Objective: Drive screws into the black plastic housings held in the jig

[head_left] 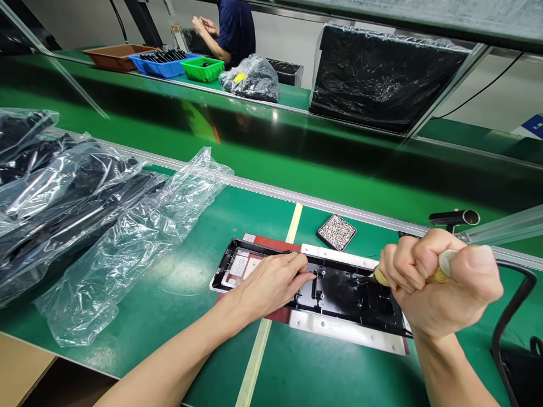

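A long black plastic housing (335, 285) lies open side up in a white and dark red fixture (345, 333) on the green bench. My left hand (275, 282) rests across the housing's middle, its fingers curled and pressed down on it. My right hand (436, 282) is closed in a fist, thumb on top, around a yellow-handled tool (382, 276). The tool's dark slim end points down into the right part of the housing; its very tip is hard to make out. Printed labels (240, 264) show at the housing's left end.
A small square tray (336, 232) of tiny metal parts sits behind the fixture. Plastic-bagged black parts (85, 186) cover the left. A black tube holder (453, 217) and cable (509, 316) are at right. Across the divider, a person (235, 34) works near coloured bins (203, 70).
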`<state>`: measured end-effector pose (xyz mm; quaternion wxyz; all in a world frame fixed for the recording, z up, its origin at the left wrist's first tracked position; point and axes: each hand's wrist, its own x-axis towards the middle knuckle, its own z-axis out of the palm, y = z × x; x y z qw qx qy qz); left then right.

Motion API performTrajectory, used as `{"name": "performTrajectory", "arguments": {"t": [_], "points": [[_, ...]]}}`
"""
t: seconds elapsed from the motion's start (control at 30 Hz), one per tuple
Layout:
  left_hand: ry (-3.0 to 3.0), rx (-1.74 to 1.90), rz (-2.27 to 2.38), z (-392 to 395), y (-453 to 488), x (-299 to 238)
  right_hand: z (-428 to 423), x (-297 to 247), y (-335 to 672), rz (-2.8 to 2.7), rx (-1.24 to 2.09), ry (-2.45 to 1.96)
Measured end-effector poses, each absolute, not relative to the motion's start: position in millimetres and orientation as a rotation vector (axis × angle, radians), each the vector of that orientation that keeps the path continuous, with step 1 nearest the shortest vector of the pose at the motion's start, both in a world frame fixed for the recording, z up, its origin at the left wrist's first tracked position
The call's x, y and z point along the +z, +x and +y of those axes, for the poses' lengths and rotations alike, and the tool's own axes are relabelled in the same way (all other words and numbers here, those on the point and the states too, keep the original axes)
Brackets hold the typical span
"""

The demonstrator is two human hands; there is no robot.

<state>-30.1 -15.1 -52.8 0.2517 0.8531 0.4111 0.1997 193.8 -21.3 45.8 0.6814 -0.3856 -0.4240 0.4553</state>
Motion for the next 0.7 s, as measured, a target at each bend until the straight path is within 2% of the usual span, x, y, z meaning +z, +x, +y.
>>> {"name": "performTrajectory", "arguments": {"t": [0.7], "points": [[2.352, 0.527, 1.132, -13.4, -28.6, -53.6, -20.8, 45.5, 195.2, -1.004, 1.027, -0.856]]}}
